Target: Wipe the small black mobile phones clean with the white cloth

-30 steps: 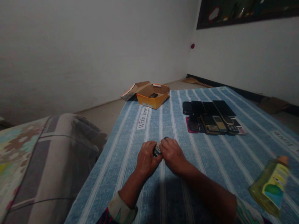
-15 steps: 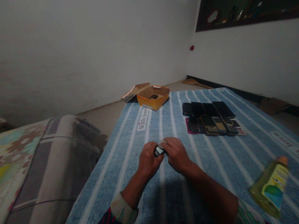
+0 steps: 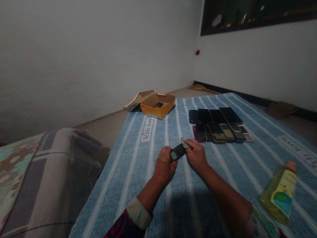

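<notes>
My left hand [image 3: 164,167] grips a small dark mobile phone [image 3: 177,153] by its near end, screen facing up, just above the blue striped cloth [image 3: 138,172]. My right hand [image 3: 197,154] is closed on a small pale wad of cloth [image 3: 184,143] and presses it against the phone's far end. Two rows of phones [image 3: 218,124] lie side by side on the cloth beyond my right hand.
An open orange cardboard box [image 3: 158,105] with a dark phone inside sits at the cloth's far left corner. A yellow-green plastic bottle [image 3: 278,192] lies at the right. A folded patterned blanket [image 3: 42,178] lies to the left. White walls stand behind.
Both hands have moved forward and slightly right with the phone. The phone has turned so more of its screen shows, and the right hand has slid toward its far end.
</notes>
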Tool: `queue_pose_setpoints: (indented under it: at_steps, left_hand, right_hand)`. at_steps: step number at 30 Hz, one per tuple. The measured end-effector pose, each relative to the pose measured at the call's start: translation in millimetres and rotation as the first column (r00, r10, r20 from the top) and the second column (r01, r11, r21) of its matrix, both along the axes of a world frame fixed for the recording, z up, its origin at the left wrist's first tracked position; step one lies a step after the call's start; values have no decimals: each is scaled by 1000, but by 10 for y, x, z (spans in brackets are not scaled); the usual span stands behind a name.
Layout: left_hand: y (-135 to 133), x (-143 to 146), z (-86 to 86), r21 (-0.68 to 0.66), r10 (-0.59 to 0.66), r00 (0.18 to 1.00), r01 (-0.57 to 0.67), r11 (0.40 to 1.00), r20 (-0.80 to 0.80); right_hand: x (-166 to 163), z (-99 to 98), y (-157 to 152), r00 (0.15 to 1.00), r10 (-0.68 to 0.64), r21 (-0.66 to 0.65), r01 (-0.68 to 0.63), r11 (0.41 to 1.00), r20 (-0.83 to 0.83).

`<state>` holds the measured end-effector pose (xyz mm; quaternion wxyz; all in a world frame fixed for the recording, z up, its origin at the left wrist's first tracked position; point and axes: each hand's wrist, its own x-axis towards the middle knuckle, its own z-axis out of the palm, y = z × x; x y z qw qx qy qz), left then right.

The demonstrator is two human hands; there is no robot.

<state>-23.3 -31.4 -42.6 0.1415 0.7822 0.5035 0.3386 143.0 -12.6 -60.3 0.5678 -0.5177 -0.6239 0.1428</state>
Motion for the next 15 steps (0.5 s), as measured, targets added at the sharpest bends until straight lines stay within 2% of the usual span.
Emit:
queue_pose_setpoints:
  at_steps: [8, 15]
  left_hand:
    - [142, 135, -5, -1, -36, 999, 36, 999, -33]
    - [127, 133, 24, -31, -12, 998, 10, 999, -62]
  right_hand:
    - [110, 5, 34, 994, -98, 29, 99, 995, -45]
    - [121, -18, 36, 989, -96, 10, 98, 995, -117]
